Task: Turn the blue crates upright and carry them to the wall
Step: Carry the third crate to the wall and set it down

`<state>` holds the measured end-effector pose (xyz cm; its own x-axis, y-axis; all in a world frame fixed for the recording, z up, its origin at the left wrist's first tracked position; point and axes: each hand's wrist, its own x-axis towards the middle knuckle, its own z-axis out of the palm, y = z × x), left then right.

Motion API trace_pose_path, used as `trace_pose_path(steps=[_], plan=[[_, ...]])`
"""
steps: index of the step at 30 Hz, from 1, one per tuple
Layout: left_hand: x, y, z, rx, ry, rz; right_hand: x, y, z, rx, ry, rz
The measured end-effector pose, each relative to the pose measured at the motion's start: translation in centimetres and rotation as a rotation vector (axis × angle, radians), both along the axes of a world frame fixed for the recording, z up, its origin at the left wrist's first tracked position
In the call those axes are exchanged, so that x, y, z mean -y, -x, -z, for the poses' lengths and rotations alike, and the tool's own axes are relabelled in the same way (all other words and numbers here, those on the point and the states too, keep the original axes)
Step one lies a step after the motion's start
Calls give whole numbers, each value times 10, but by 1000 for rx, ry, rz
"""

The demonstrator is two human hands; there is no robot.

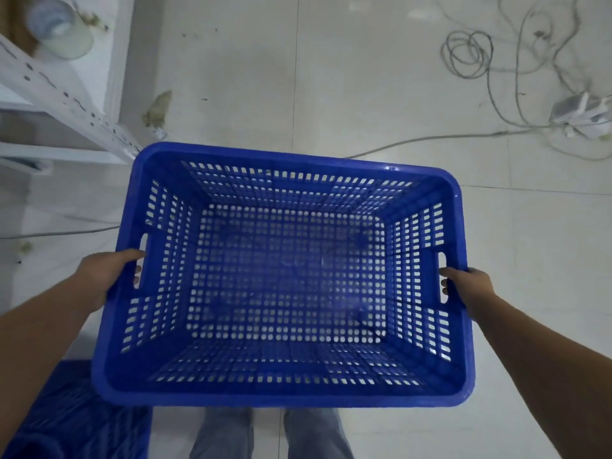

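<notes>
We are counting two blue crates here. One blue crate (284, 276) is sitting upright, mouth up, in front of us and above the floor, carried between two hands. The left hand (106, 276) is gripping the left rim, thumb lying over the top edge and fingers curling into the handle slot. The right hand (468, 288) is clamping the right rim by the opposite slot in the same way. The crate's perforated bottom is showing pale floor through its holes, and nothing is lying inside it. The second blue crate (82, 422) is resting on the floor at lower left, partly hidden under our left forearm; we cannot tell which way up it is.

Two trouser legs (271, 435) are showing below the held crate. The floor (364, 77) is glossy pale tile with stains. A white metal rack (66, 94) is standing at upper left, one clear plastic container (59, 28) beside it. Loose grey cables (496, 61) are coiling at upper right, running to one white power strip (583, 114).
</notes>
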<state>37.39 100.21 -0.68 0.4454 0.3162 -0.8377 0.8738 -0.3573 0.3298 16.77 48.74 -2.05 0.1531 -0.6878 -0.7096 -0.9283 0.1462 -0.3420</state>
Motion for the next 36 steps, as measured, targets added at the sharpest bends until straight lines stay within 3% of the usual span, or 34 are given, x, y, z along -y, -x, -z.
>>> trace_pose_path(steps=[4,9,19,25,36], plan=[[-10,-15,-74,-28,13,19,9,-12,-82,-26,57,-60],[-4,-38,-205,-56,169,198,14,-26,-225,-23,172,-234],[-13,-65,-447,121,286,419,-25,-16,-485,-7,454,-308],[-44,-56,-552,298,302,457,-52,-12,-587,86,552,-356],[-75,-5,-691,428,320,252,-59,-58,-712,239,525,-580]])
